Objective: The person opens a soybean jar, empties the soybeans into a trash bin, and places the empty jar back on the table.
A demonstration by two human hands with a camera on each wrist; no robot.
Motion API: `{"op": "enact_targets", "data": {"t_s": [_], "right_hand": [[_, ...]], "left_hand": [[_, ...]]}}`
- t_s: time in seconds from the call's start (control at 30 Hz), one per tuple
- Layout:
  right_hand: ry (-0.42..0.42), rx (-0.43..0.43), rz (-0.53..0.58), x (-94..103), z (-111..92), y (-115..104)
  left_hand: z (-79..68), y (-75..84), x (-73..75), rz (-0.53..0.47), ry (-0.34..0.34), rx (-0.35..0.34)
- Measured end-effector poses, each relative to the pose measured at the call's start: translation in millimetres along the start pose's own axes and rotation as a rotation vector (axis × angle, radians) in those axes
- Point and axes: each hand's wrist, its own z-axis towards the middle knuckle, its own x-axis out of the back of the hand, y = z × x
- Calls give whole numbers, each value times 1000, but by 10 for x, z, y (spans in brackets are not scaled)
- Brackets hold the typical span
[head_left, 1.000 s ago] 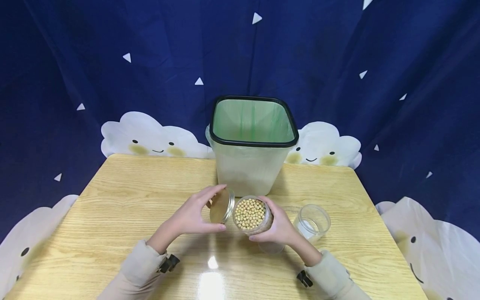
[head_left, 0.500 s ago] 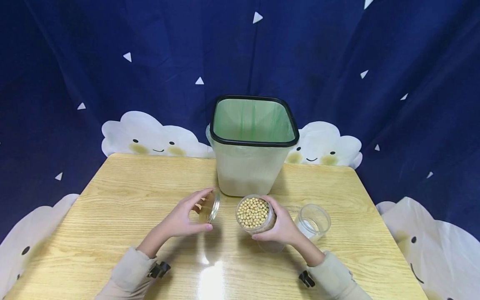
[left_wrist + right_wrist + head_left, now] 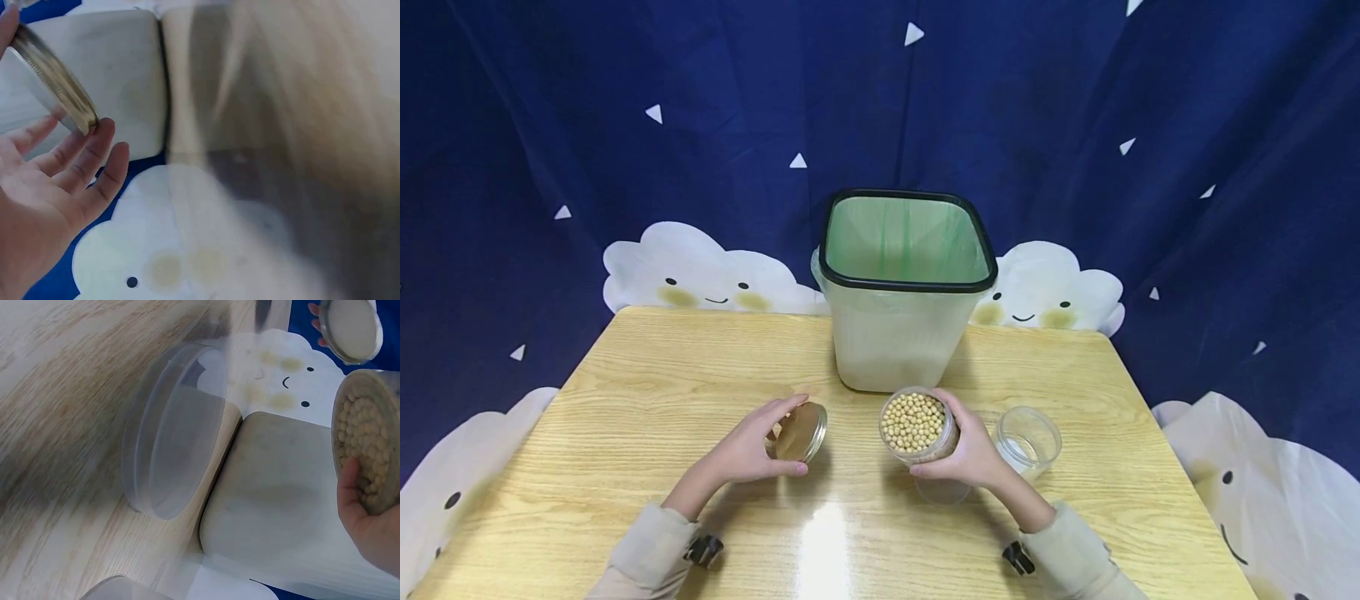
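Note:
My left hand (image 3: pixel 745 450) pinches a round lid (image 3: pixel 796 432) with a shiny gold rim by its edges. In the left wrist view the lid (image 3: pixel 59 84) is tilted, its rim against the fingertips. To the right, my right hand (image 3: pixel 973 450) grips the side of a clear jar (image 3: pixel 946 442), fingers behind and thumb in front. Yellowish round beans (image 3: pixel 912 422), like soybeans, fill the jar close to its open mouth, which leans towards the left. Below that hand lies a clear plastic lid (image 3: pixel 172 434) on the table.
A pale bin (image 3: pixel 898 337) with a black rim and a greenish liner stands behind the hands. An open clear jar (image 3: pixel 1033 437) sits to the right of the right hand on the wooden table (image 3: pixel 700 367). A dark blue curtain (image 3: pixel 722 117) hangs behind.
My left hand has moved left and slightly towards me with the gold-rimmed lid, away from the bean jar. The right hand has shifted a little to the right with the jar.

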Motion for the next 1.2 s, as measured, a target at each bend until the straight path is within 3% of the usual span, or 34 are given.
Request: {"op": "enact_targets", "data": {"t_s": [0.13,0.3,0.5,0.8,1.0,1.2], "right_hand": [[-5,-20,-11,15,-13,-31],[-7,-17,-20,57,-16,-264],[-8,-24,-18,78,-23,-405],[2,-34,-13,73,-32,-420],[11,-31,-8,73,-36,-400],[17,-19,-7,80,-39,-379]], "left_hand": [[-50,-79,-38,53,-62,56],[-76,-164,-94,121,-108,92],[-93,-238,-137,213,-102,92],[-117,-302,-183,317,-95,83],[-119,-282,-178,323,-89,107],[-107,-264,-109,240,-67,141]]}}
